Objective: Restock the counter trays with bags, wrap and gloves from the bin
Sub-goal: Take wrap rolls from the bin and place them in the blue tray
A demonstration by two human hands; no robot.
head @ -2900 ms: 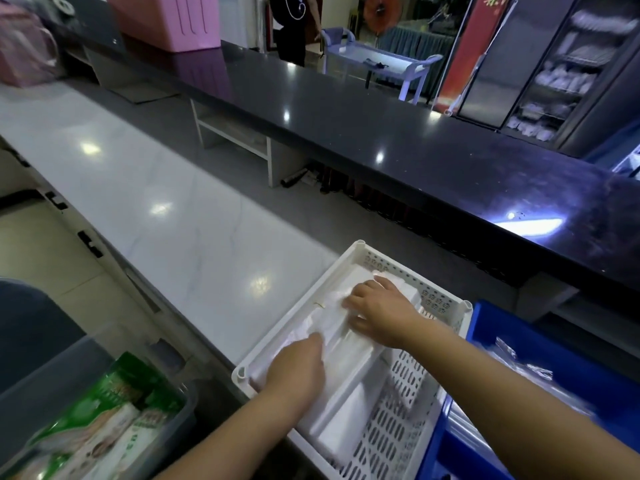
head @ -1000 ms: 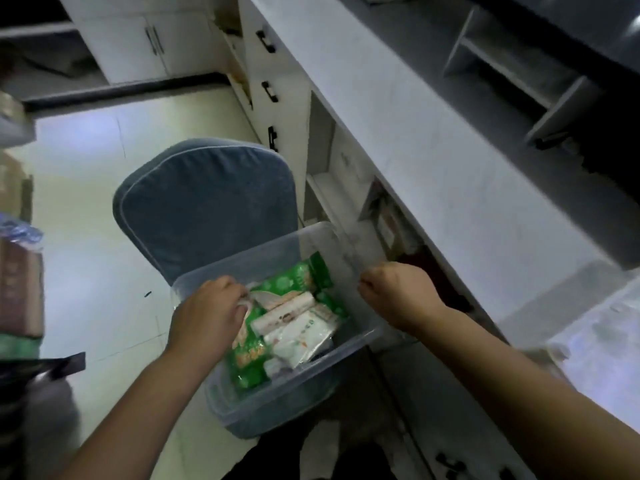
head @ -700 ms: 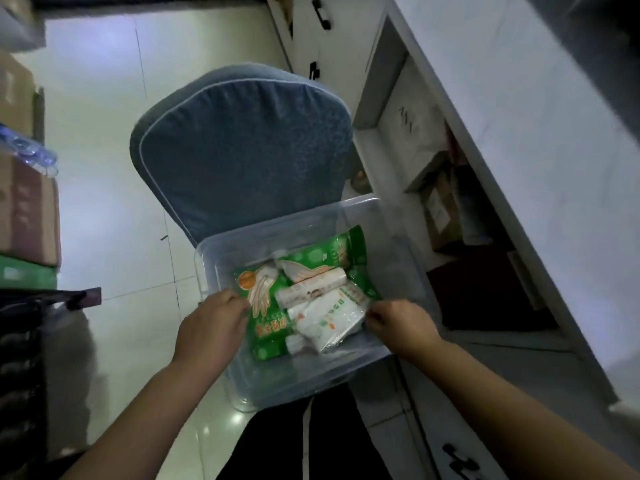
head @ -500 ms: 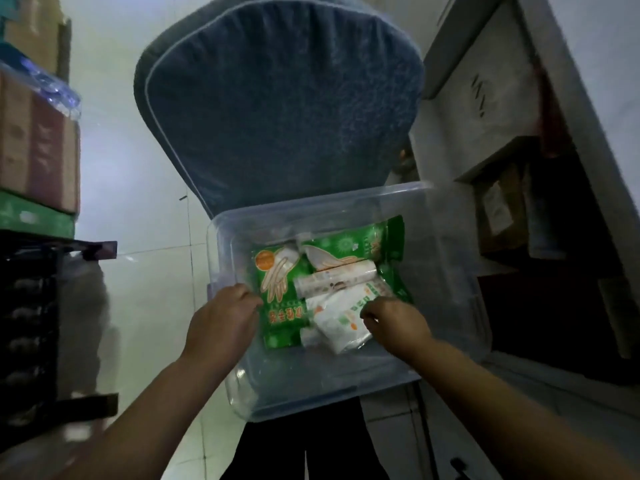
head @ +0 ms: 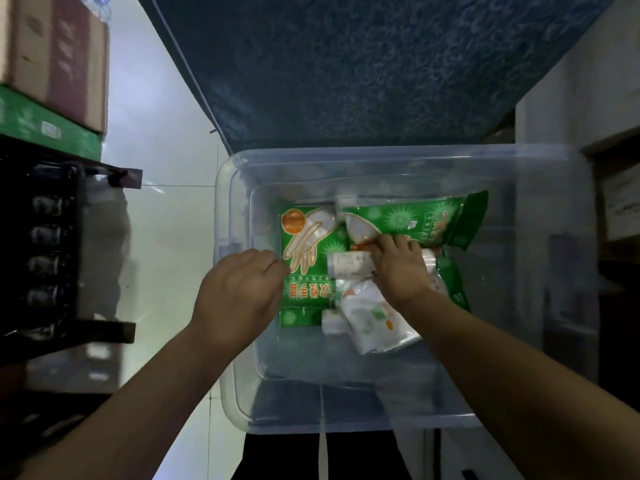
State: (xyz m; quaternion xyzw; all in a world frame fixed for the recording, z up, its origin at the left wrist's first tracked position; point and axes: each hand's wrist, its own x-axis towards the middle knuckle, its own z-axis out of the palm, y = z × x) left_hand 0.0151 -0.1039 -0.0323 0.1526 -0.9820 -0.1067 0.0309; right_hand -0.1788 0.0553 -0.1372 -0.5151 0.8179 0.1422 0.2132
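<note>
While your right hand (head: 401,268) closes over the roll (head: 349,266) at the middle of the bin (head: 519,271), probably to lift it out, your left hand (head: 239,292) hangs loosely curled and empty at the bin's left wall, beside the glove pack (head: 304,258).

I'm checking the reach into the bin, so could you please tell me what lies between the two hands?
In the head view, the green glove packet printed with a hand lies between left hand and right hand.
</note>
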